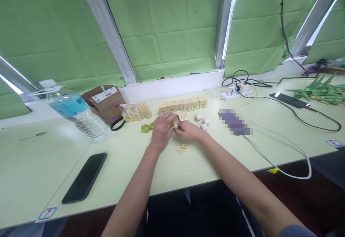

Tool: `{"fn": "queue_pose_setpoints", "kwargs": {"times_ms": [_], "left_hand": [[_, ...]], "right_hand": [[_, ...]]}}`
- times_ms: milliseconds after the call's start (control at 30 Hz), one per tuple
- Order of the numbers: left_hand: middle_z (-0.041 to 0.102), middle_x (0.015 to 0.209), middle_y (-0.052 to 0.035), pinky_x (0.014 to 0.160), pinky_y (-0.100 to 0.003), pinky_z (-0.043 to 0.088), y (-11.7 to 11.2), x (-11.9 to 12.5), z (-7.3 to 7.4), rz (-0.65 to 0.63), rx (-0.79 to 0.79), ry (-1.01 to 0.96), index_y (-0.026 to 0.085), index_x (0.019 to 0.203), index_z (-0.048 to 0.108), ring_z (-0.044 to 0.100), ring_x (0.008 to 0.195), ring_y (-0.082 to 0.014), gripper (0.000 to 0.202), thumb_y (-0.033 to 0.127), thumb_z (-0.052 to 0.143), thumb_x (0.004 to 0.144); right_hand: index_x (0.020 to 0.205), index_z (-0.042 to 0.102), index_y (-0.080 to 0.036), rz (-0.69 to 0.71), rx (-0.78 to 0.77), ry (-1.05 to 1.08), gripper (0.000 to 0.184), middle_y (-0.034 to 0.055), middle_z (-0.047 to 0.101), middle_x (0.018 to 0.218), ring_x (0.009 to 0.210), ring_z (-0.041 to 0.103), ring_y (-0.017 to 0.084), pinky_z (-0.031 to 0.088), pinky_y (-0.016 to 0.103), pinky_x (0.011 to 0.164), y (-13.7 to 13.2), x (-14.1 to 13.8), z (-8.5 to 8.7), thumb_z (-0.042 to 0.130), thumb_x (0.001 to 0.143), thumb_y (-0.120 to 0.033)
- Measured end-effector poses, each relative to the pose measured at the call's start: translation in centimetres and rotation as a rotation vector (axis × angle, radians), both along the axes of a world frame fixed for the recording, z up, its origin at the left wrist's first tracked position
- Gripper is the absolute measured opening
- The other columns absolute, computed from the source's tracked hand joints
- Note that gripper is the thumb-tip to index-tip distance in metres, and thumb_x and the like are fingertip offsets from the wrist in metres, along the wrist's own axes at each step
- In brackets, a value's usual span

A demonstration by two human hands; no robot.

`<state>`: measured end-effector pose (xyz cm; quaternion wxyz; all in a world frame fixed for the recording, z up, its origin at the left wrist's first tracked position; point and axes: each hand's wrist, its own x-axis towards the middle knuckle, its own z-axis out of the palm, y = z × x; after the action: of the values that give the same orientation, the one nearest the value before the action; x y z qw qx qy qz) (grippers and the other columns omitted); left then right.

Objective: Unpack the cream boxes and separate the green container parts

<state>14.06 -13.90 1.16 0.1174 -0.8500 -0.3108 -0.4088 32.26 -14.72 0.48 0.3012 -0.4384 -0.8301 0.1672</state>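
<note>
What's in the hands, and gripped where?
A small tan box, held between both hands: left hand on its left side, right hand on its right. Exact finger contact is too small to tell.

1. Reads as an office-style workroom given over to light packing, not a home.
2. Shown by one long pale-green desk (188,165) set against a window wall, with small printed stickers (46,213) stuck along its front edge.
3. Backed by green blinds (167,24) drawn between slanted metal window frames (107,32) behind the far edge.
4. Wired for work: power strip (235,93) near the far edge, cables (283,158) trailing to the front edge.
5. Stocked in batches: identical small cartons (183,104) in a row mid-desk, a labelled shipping box (106,102) at far left, green plastic parts (320,91) heaped in the far right corner.
</note>
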Motion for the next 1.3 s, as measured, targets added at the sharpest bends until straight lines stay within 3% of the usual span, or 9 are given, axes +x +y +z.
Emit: {"fn": "queue_pose_setpoints", "kwargs": {"times_ms": [100, 300, 633, 1000, 1300], "left_hand": [[0.061, 0.136, -0.0098, 0.108, -0.047, 0.04, 0.1, 0.0, 0.0, 0.047, 0.013, 0.021, 0.027, 0.141, 0.046, 0.055, 0.13, -0.0255, 0.052, 0.012, 0.05, 0.092], [0.062, 0.135, -0.0096, 0.106, -0.046, 0.04, 0.5, -0.4, -0.2, 0.103, -0.008, -0.038, 0.03, 0.144, 0.043, 0.056, 0.128, -0.0264, 0.057, 0.014, 0.054, 0.09], [0.062, 0.136, -0.0084, 0.106, -0.046, 0.041, 0.3, 0.0, -0.3, 0.113, -0.038, -0.036, 0.031, 0.144, 0.044, 0.055, 0.129, -0.0266, 0.059, 0.015, 0.056, 0.089], [0.063, 0.132, -0.008, 0.105, -0.043, 0.04, 0.5, -0.1, -0.1, 0.179, -0.019, -0.064, 0.031, 0.141, 0.05, 0.057, 0.124, -0.0273, 0.061, 0.01, 0.057, 0.084], [0.062, 0.132, -0.0093, 0.104, -0.045, 0.044, 1.5, -2.1, 0.0, 0.29, -0.085, -0.321, 0.027, 0.138, 0.049, 0.057, 0.122, -0.0286, 0.061, 0.018, 0.067, 0.08]], "right_hand": [[0.086, 0.063, -0.018, -0.019, -0.002, 0.028, 0.019, 0.0037, 0.07, 0.069, 0.06, 0.059, 0.017, 0.035, 0.028, 0.059, -0.1, 0.1, 0.3, 0.05, 0.096, -0.029], [0.108, 0.064, -0.02, -0.036, 0.076, 0.116, 0.021, 0.0006, 0.072, 0.073, 0.062, 0.061, 0.016, 0.036, 0.026, 0.062, -0.3, 0.2, 0.8, 0.049, 0.097, -0.029], [0.089, 0.067, -0.021, -0.172, 0.169, 0.136, 0.013, 0.0036, 0.076, 0.084, 0.064, 0.063, 0.017, 0.038, 0.027, 0.062, 0.0, -0.1, 0.4, 0.059, 0.089, -0.032], [0.093, 0.069, -0.022, -0.247, 0.256, 0.214, 0.014, 0.0033, 0.076, 0.089, 0.076, 0.069, 0.019, 0.045, 0.028, 0.067, 0.0, -0.1, 0.3, 0.061, 0.087, -0.033], [0.093, 0.066, -0.02, -0.273, 0.275, 0.406, 0.016, 0.0041, 0.072, 0.088, 0.075, 0.065, 0.017, 0.047, 0.027, 0.067, 0.6, 0.7, 0.1, 0.059, 0.087, -0.033]]}}
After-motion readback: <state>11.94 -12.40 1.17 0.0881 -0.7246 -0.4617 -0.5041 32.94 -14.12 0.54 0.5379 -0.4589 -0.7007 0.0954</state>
